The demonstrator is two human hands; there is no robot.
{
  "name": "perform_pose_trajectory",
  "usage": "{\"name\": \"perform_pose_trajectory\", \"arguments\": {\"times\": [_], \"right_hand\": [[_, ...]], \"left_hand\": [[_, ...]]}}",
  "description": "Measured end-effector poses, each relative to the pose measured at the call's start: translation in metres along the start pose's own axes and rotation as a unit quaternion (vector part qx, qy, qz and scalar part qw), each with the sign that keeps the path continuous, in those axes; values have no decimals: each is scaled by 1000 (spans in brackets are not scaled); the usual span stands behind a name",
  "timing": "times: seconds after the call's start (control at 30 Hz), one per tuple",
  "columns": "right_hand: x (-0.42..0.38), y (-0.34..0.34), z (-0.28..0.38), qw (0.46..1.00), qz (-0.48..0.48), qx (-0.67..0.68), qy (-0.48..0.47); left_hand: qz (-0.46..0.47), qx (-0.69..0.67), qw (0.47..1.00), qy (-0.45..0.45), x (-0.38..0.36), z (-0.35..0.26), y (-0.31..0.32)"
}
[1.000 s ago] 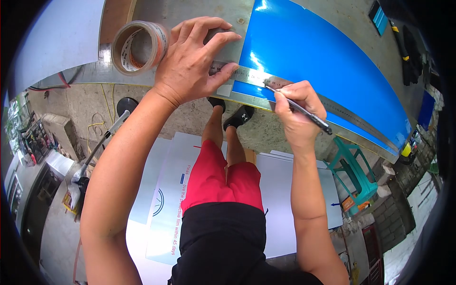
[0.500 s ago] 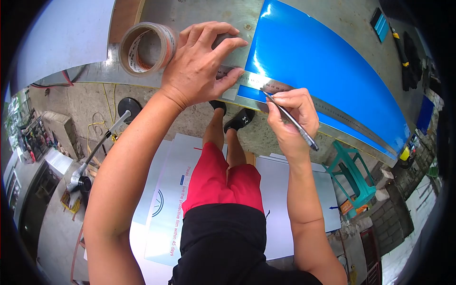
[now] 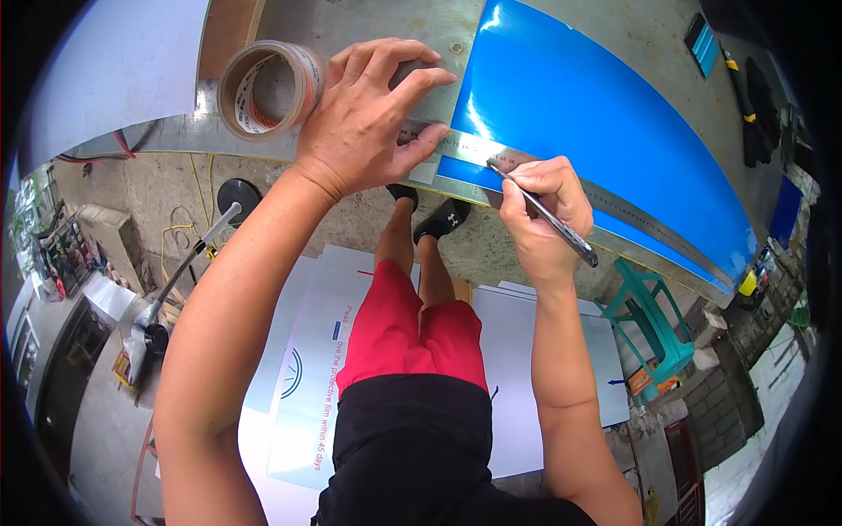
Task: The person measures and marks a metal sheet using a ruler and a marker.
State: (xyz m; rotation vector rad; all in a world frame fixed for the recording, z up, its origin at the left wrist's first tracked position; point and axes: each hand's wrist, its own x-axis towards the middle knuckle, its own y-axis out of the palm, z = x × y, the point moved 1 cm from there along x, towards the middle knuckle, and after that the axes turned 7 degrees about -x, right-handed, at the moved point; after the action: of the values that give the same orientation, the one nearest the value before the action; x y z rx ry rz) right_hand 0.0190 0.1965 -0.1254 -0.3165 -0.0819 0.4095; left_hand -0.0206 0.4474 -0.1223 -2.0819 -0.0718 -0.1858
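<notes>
A long metal ruler (image 3: 645, 217) lies along the lower edge of the glossy blue sheet (image 3: 561, 96). My left hand (image 3: 373, 118) presses on the ruler's left part, thumb down on it, fingers spread and curved over the metal table. Pinched in my right hand (image 3: 548, 210) is a dark pen (image 3: 561, 230), whose tip meets the ruler near the sheet's lower left. Just left of my left hand stands a roll of tape (image 3: 267, 91), close against its wrist side.
At the table's (image 3: 346, 19) far right lie a blue squeegee (image 3: 702, 46) and a yellow-black cutter (image 3: 741, 92) beside a dark glove. A pale sheet (image 3: 118, 61) covers the left. Below are a green stool (image 3: 653, 320) and white panels (image 3: 561, 368).
My right hand and the pen have shifted slightly right, and the pen tip has moved up onto the ruler. My left hand has stayed almost in place.
</notes>
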Motion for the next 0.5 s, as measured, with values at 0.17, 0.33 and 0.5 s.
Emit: {"name": "perform_pose_trajectory", "arguments": {"times": [0.17, 0.33, 0.5], "right_hand": [[1, -4, -5, 1000, 10, 23, -15], [1, -9, -3, 991, 20, 116, 58], [1, -4, -5, 998, 10, 59, 21]], "left_hand": [[27, 6, 1000, -6, -2, 2, 0], [-2, 8, 1000, 1, -1, 0, 1], [27, 10, 1000, -6, -2, 1, 0]]}}
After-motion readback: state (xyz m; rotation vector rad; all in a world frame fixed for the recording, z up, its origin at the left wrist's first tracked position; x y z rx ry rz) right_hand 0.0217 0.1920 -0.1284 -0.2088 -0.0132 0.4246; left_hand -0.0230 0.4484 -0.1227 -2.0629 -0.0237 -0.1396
